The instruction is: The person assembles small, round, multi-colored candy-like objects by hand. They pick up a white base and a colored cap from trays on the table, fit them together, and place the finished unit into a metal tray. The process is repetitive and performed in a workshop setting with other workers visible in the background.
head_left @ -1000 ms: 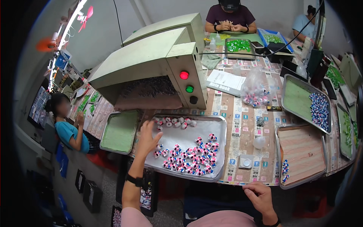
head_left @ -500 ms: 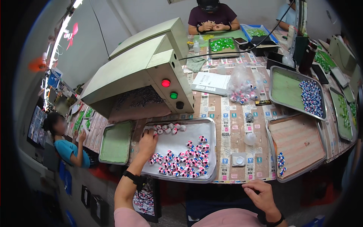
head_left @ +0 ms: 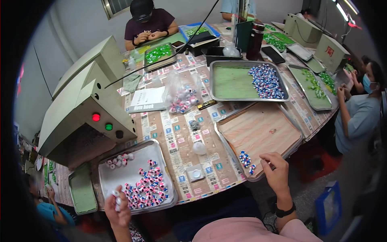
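Note:
My left hand is raised at the near left corner of a metal tray lined with white paper. Its fingers are closed around a few small white bead-like pieces. Inside that tray lie many pink, white and blue pieces with dark spots, and a smaller white group near the far edge. My right hand is over the near edge of a tray lined with brownish-pink cloth. Its thumb and forefinger pinch together beside small blue-and-white beads; anything between them is too small to make out.
A beige machine with red and green lights stands at left. Between the trays sit a small white square holder and a translucent ball. Farther back are a bead-filled bag, a notebook and a green-lined tray. Co-workers sit around.
The view has swung right. My left hand has come from the white group to the tray's near corner, with pieces in it. My right hand has moved from the table's front edge to the cloth-lined tray.

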A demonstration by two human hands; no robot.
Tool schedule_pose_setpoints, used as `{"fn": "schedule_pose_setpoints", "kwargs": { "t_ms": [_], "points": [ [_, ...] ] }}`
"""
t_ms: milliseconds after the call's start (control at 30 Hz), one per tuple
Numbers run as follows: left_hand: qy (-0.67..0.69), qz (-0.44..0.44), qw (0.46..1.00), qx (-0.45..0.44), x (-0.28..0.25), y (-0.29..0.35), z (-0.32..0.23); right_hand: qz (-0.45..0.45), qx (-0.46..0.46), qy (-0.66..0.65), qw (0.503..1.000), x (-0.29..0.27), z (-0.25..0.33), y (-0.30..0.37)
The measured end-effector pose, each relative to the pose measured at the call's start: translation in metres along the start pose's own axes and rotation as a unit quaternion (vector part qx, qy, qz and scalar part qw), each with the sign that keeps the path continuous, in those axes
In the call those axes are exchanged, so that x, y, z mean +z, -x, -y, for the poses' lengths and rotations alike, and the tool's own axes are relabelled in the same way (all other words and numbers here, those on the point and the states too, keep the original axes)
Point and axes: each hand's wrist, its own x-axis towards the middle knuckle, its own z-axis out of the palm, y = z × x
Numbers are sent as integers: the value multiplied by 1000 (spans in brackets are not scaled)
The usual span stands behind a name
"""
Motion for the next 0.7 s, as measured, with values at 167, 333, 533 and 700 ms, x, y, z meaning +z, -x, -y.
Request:
{"fn": "schedule_pose_setpoints", "kwargs": {
  "t_ms": [167,333,533,700],
  "points": [
    [-121,82,987,-70,-4,-2,86,81,-43,81,993,-4,-12,-6],
    [-43,120,972,-198,10,-8,154,144,-94,99,980,17,-11,-15],
    [-73,101,959,-254,46,-11,188,187,-77,104,974,18,-20,-26],
    [-19,101,959,-262,54,-16,201,170,-55,99,979,19,-19,-23]
  ]
}}
